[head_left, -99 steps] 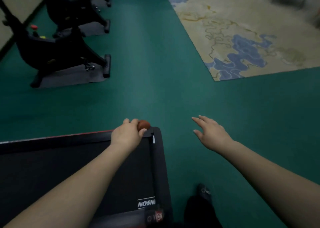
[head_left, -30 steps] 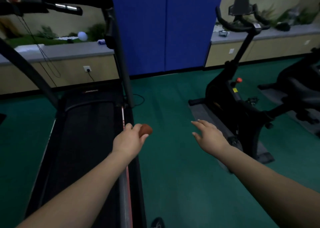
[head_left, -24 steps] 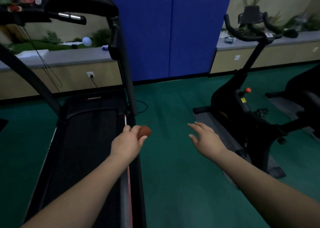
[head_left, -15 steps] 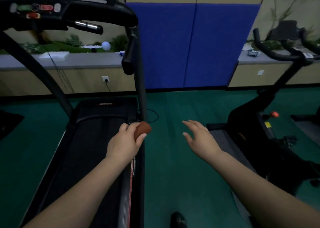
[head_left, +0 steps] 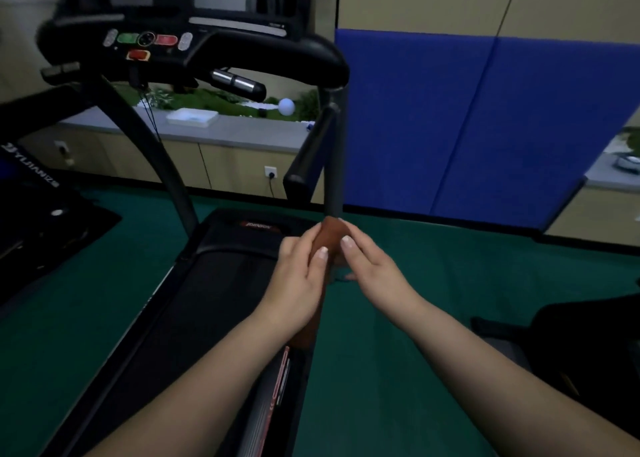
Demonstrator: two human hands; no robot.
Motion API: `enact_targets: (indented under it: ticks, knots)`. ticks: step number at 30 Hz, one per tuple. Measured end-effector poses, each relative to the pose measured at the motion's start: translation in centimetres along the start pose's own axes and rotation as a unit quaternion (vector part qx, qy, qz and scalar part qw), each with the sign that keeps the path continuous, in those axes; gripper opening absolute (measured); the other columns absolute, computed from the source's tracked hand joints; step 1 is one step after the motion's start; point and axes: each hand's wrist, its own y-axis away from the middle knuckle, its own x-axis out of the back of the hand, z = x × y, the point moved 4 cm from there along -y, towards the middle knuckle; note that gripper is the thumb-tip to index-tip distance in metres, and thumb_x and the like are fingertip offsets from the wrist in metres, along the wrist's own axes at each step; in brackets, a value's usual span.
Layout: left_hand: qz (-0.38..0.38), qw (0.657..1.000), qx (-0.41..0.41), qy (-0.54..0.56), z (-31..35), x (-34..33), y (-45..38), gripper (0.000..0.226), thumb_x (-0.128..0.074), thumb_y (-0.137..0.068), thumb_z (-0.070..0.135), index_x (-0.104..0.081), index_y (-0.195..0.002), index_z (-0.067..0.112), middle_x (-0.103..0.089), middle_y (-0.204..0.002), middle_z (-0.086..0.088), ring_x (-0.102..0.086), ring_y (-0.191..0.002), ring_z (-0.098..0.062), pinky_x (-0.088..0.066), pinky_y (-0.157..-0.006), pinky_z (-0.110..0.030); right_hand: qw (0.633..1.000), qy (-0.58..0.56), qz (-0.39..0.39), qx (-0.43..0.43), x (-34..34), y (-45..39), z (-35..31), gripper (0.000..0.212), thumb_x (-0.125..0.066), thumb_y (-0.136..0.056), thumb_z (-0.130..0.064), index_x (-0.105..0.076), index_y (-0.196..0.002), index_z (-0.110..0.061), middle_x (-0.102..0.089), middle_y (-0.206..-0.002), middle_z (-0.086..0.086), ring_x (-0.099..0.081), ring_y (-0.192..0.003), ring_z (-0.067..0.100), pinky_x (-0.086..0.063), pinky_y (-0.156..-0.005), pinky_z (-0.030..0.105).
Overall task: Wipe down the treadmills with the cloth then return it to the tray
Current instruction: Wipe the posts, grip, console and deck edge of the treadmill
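The brown cloth (head_left: 329,236) sits bunched at frame centre, above the treadmill (head_left: 194,304) side rail. The left hand (head_left: 298,280) grips it, its fingers (head_left: 320,257) curled round. The right hand (head_left: 374,269) pinches its right side.

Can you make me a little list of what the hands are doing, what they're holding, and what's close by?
left hand: holds the brown cloth
right hand: fingers pinch the same cloth
cloth: bunched up, held in the air between both hands
treadmill: under and behind the hands, belt bare
console: has green and red buttons
tray: white, on the grey counter behind the treadmill
floor: green
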Motion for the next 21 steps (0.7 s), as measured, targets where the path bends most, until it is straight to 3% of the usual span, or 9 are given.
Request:
enact_targets:
  ticks: [3,5,8,12,16,18,21]
  knots:
    - [-0.025,0.998,0.026,0.049,0.0,-0.8,-2.0,0.044,-0.038,-0.1,0.028,-0.036,-0.144,0.031,-0.043,-0.124,0.006,-0.049,-0.107,0.003,-0.036,-0.084,-0.004,0.998,-0.064,-0.013,-0.015,-0.6,-2.3,-0.1,0.043,-0.038,-0.1,-0.037,-0.033,-0.142,-0.042,-0.049,-0.136,-0.016,-0.049,-0.117,-0.007,-0.04,-0.106,0.03]
    - [-0.05,0.997,0.01,0.057,0.0,-0.9,-3.6,0.045,-0.038,-0.1,0.03,-0.035,-0.145,0.033,-0.043,-0.127,0.006,-0.048,-0.113,0.001,-0.039,-0.093,-0.013,0.996,-0.091,-0.015,-0.007,-0.8,-4.1,0.1,0.041,-0.038,-0.1,-0.041,-0.033,-0.139,-0.048,-0.05,-0.137,-0.016,-0.05,-0.118,-0.005,-0.039,-0.107,0.034]
    - [-0.072,0.994,-0.052,-0.058,0.1,0.1,-6.5,0.05,-0.038,-0.098,0.036,-0.031,-0.147,0.027,-0.043,-0.128,0.007,-0.037,-0.121,-0.007,-0.032,-0.106,-0.027,0.989,-0.149,0.017,0.002,-0.9,-7.4,0.4,0.038,-0.043,-0.099,-0.038,-0.042,-0.136,-0.043,-0.059,-0.129,-0.008,-0.056,-0.119,0.007,-0.04,-0.108,0.041]
    - [-0.047,0.978,-0.14,-0.145,0.8,2.9,-10.1,0.048,-0.041,-0.097,0.038,-0.04,-0.143,0.025,-0.044,-0.117,0.011,-0.035,-0.113,-0.007,-0.03,-0.099,-0.019,0.974,-0.222,0.036,0.004,-0.9,-11.2,-0.3,0.036,-0.046,-0.098,-0.032,-0.047,-0.134,-0.039,-0.065,-0.122,0.001,-0.061,-0.114,0.019,-0.044,-0.104,0.044]
    - [0.035,0.982,-0.151,-0.112,-0.4,6.4,-13.6,0.037,-0.055,-0.09,0.031,-0.059,-0.126,0.026,-0.048,-0.105,0.011,-0.051,-0.1,-0.011,-0.044,-0.092,-0.027,0.973,-0.169,0.155,0.034,0.2,-14.1,-0.5,0.045,-0.054,-0.095,-0.023,-0.044,-0.137,-0.035,-0.063,-0.125,-0.002,-0.061,-0.113,0.014,-0.045,-0.103,0.043]
    - [0.029,0.989,-0.097,-0.106,-1.7,7.2,-15.1,0.042,-0.06,-0.087,0.035,-0.056,-0.129,0.028,-0.046,-0.106,0.012,-0.053,-0.094,-0.009,-0.046,-0.089,-0.023,0.973,-0.117,0.193,0.052,0.3,-15.1,-0.6,0.046,-0.058,-0.093,-0.022,-0.046,-0.136,-0.033,-0.061,-0.127,-0.007,-0.058,-0.114,0.004,-0.045,-0.103,0.031]
    - [-0.056,0.995,-0.016,-0.078,-3.3,7.1,-16.9,0.054,-0.063,-0.083,0.041,-0.051,-0.134,0.027,-0.049,-0.107,0.013,-0.056,-0.084,-0.002,-0.038,-0.075,-0.002,0.983,-0.009,0.16,0.094,-1.3,-16.2,-1.6,0.045,-0.057,-0.093,-0.022,-0.049,-0.133,-0.04,-0.059,-0.116,-0.008,-0.056,-0.102,-0.006,-0.04,-0.087,0.005]
